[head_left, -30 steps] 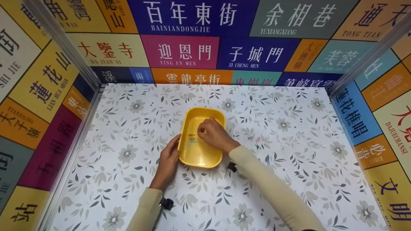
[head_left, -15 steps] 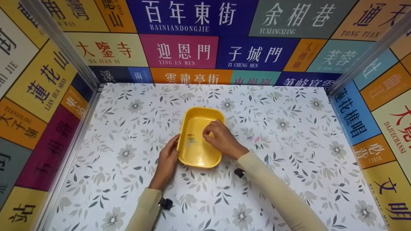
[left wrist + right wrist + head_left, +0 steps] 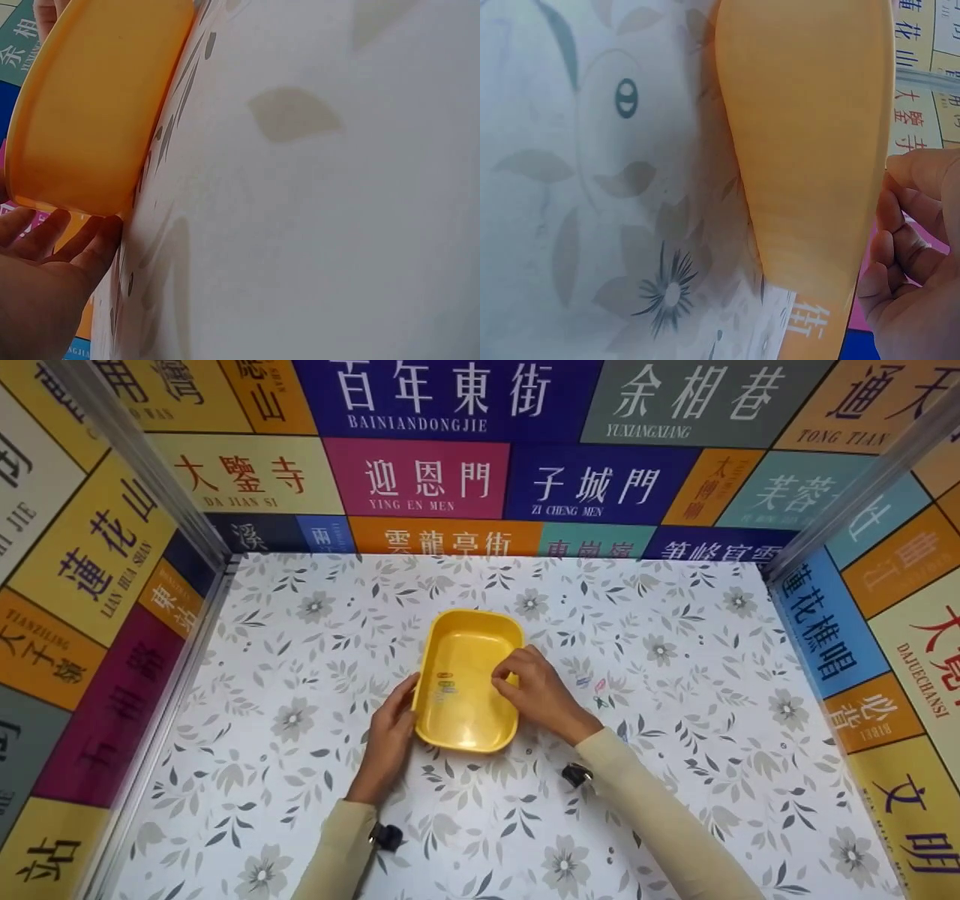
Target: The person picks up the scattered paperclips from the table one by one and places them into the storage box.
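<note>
A yellow rectangular tray sits on the table, with several small coloured paper clips lying together in its left half. My left hand is at the tray's left side; in the left wrist view its fingertips touch the outer wall. My right hand is over the right rim, fingers curled, thumb and index tips together. I see nothing between those tips; in the right wrist view they are beside the rim. Right of the tray lie more small clips: a purple one, a pink one and a green one.
A white floral sheet covers the table. Panels with printed street names stand along the back, left and right edges. A bit of blue shows beside my right sleeve.
My right hand has moved from inside the tray rightward to its right rim, the forearm shifting with it. My left hand, the tray and the clips have stayed about where they were.
</note>
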A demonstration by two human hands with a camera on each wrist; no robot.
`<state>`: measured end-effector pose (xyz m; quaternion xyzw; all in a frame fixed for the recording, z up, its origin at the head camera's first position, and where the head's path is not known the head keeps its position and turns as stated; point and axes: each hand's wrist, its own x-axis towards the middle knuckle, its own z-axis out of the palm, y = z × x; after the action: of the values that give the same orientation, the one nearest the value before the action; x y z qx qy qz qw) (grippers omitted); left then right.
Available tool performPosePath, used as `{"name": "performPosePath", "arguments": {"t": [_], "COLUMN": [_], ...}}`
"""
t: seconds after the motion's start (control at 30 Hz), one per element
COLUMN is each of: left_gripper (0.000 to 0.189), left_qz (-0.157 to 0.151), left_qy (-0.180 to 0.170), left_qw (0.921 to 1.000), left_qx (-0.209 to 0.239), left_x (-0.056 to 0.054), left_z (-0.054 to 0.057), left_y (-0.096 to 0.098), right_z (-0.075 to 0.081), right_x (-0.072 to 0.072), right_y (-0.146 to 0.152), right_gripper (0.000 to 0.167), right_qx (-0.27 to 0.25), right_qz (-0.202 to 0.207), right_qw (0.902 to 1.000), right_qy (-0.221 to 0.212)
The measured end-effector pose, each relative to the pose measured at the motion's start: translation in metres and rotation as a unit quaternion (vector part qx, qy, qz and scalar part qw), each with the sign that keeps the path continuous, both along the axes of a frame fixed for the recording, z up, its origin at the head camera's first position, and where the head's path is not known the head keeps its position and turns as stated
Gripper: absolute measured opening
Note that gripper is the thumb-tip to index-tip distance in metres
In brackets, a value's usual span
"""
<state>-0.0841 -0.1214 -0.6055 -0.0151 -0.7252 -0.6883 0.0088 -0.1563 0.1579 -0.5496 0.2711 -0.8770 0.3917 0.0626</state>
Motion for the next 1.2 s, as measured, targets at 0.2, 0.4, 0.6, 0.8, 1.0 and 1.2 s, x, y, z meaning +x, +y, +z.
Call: {"name": "performPosePath", "arguments": {"t": [0.2,0.4,0.6,0.8,1.0,1.2], "left_gripper": [0.058,0.060,0.059,0.060,0.059,0.059], "left_qz": [0.004,0.004,0.002,0.003,-0.003,-0.001], "left_qy": [0.002,-0.018,-0.019,-0.020,-0.015,-0.012], "left_qw": [1.0000,0.9998,0.9998,0.9998,0.9999,0.9999], "left_qx": [-0.002,0.003,0.000,0.003,0.002,0.001], "left_x": [0.001,0.002,0.003,0.003,0.001,0.001], "left_z": [0.002,0.005,0.005,0.004,0.004,0.005], "left_y": [0.000,0.002,0.001,0.001,0.001,0.001], "right_z": [-0.004,-0.006,-0.009,-0.019,-0.030,-0.038], "right_x": [0.006,0.013,0.020,0.027,0.034,0.036], "right_y": [0.010,0.020,0.026,0.036,0.048,0.060], "right_gripper": [0.003,0.006,0.007,0.009,0.008,0.005], "right_qx": [-0.020,-0.042,-0.070,-0.085,-0.098,-0.097], "right_qz": [-0.004,-0.011,-0.035,-0.052,-0.058,-0.064], "right_qw": [0.9997,0.9989,0.9969,0.9950,0.9935,0.9933], "right_qy": [-0.013,-0.020,0.000,0.000,-0.001,0.002]}}
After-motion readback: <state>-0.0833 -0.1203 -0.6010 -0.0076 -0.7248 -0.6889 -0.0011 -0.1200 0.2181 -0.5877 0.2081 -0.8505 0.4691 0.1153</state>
